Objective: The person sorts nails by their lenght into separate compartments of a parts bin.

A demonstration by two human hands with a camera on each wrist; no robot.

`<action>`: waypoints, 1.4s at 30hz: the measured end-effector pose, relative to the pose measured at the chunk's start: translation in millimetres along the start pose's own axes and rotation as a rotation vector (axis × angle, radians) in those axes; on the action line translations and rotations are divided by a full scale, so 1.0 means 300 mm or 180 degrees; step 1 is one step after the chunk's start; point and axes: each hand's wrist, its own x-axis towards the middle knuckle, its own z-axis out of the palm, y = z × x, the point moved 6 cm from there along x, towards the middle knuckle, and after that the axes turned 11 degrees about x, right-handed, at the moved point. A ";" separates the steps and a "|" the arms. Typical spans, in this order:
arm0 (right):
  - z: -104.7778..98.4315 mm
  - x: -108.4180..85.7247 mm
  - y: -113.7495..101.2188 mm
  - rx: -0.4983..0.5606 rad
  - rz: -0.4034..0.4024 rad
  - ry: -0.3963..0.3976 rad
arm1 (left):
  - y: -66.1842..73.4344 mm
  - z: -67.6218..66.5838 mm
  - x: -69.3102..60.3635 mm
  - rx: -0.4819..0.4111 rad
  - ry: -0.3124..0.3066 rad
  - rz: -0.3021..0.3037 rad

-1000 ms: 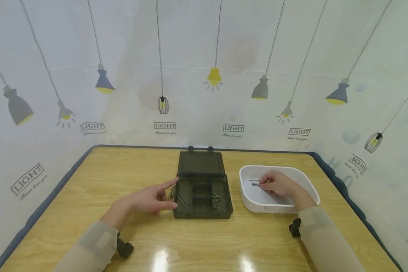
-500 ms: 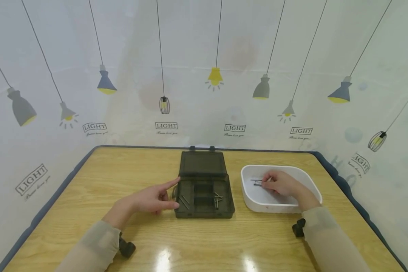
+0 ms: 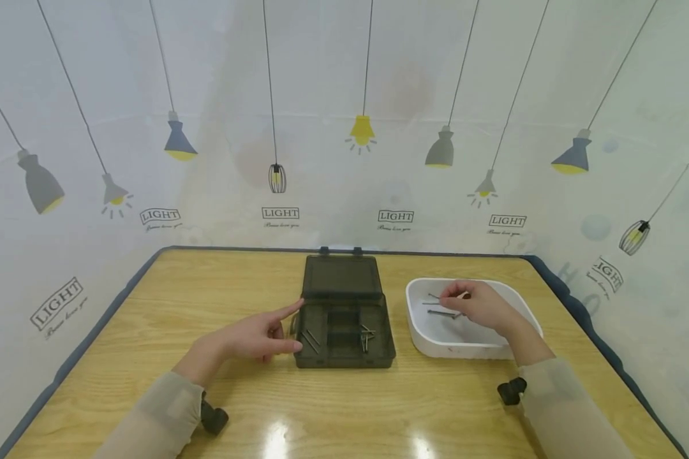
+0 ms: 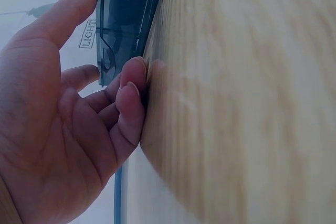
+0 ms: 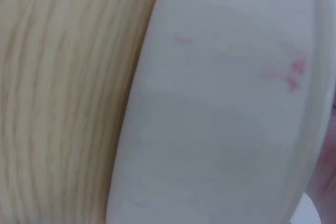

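A dark translucent plastic case (image 3: 344, 360) lies with its lid (image 3: 341, 275) raised. Two thin nails (image 3: 311, 342) lie in its left compartment, several shorter ones (image 3: 366, 338) in the right. My left hand (image 3: 252, 336) touches the case's left side with outstretched index finger and thumb; its other fingers curl under, by the tabletop in the left wrist view. Over the white tray (image 3: 453, 350), my right hand (image 3: 482, 308) pinches a thin nail (image 3: 433, 296) at the fingertips. More nails (image 3: 441, 313) lie below on the tray floor. The tray wall mostly hides this hand in the right wrist view.
The wooden table (image 3: 344, 408) carries both containers, the tray to the right of the case with a gap between. A white backdrop (image 3: 321, 159) printed with lamps rises behind and at both sides. Reddish marks (image 5: 296, 69) show on the tray's outer wall.
The right hand has risen slightly from the tray floor, with a thin nail now showing at its fingertips. The nails below it are more exposed. The left hand keeps its place at the case.
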 end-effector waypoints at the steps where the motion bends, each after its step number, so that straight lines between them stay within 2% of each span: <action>1: 0.001 -0.003 -0.011 0.0056 -0.0033 0.0006 | 0.000 -0.002 -0.001 0.0016 0.0010 -0.0013; 6: 0.009 -0.011 -0.051 0.0293 -0.0133 -0.0030 | -0.004 -0.006 0.002 0.0047 0.0024 -0.0043; 10: 0.016 -0.011 -0.064 0.0486 -0.0106 -0.0051 | -0.010 -0.006 0.007 0.0022 0.0018 -0.0022; 23: 0.058 -0.002 -0.110 0.0876 -0.0541 -0.0140 | -0.004 -0.001 0.001 0.0016 0.0033 -0.0018; 34: 0.174 0.016 -0.188 0.1203 -0.0534 -0.0304 | -0.007 -0.005 0.004 0.0019 0.0026 0.0015; 42: 0.257 0.026 -0.250 0.1180 -0.0553 -0.0396 | -0.004 -0.007 0.006 -0.0034 0.0011 0.0034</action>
